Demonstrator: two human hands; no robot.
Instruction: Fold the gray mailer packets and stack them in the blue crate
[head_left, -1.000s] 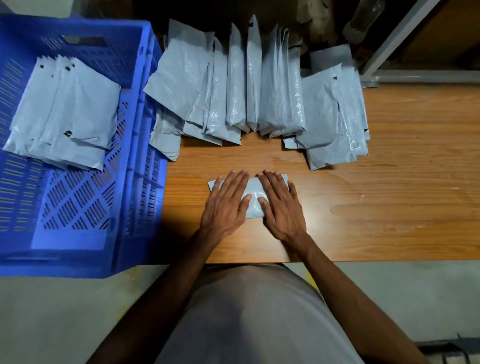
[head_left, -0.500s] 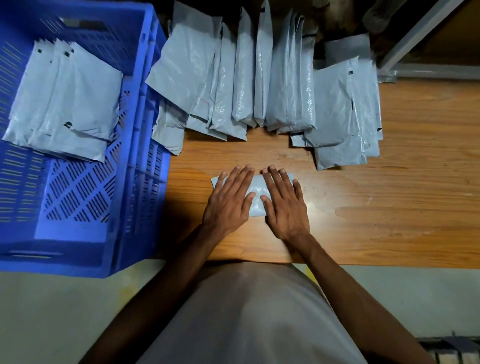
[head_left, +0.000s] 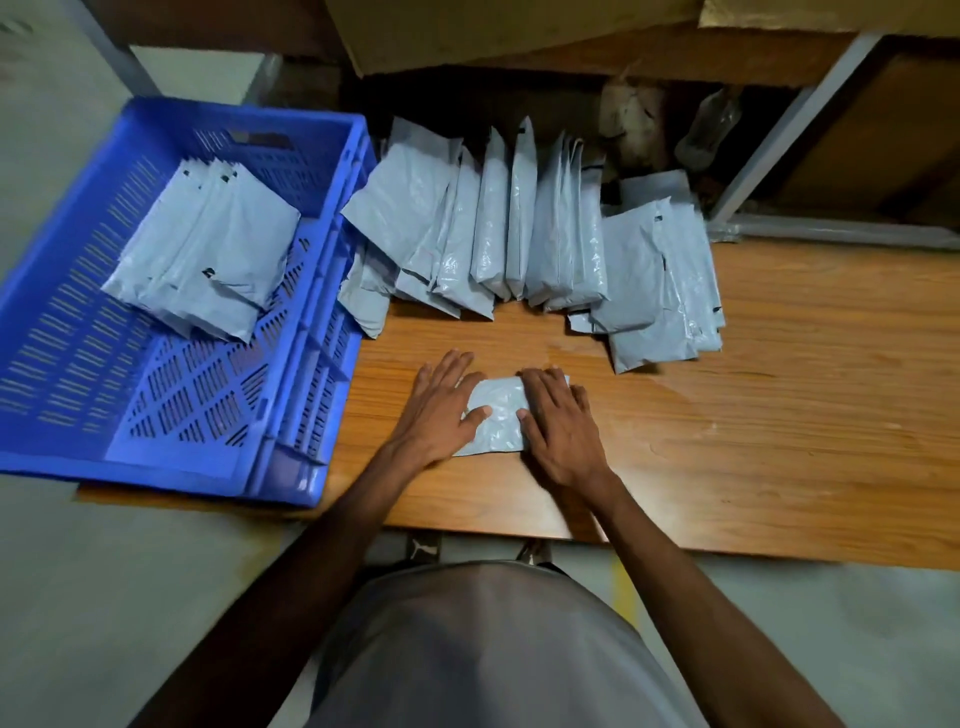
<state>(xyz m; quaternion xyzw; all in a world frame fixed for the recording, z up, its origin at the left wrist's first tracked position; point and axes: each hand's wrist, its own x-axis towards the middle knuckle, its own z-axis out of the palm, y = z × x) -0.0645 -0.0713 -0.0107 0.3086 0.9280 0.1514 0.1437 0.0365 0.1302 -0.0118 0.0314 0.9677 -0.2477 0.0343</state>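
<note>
A folded gray mailer packet lies on the wooden table near its front edge. My left hand presses flat on the packet's left end and my right hand presses flat on its right end, fingers straight. The blue crate stands at the left and holds a stack of folded gray packets in its far part. A row of unfolded gray mailers leans along the back of the table.
A second pile of gray mailers lies at the right of the row. Behind the table are a metal frame leg, cardboard and a plastic bottle. Bare wood spreads to the right of my hands.
My hands have slid apart on the packet, left hand leftward and right hand rightward, baring its middle. My head has lifted, so the view takes in more of the crate and the back.
</note>
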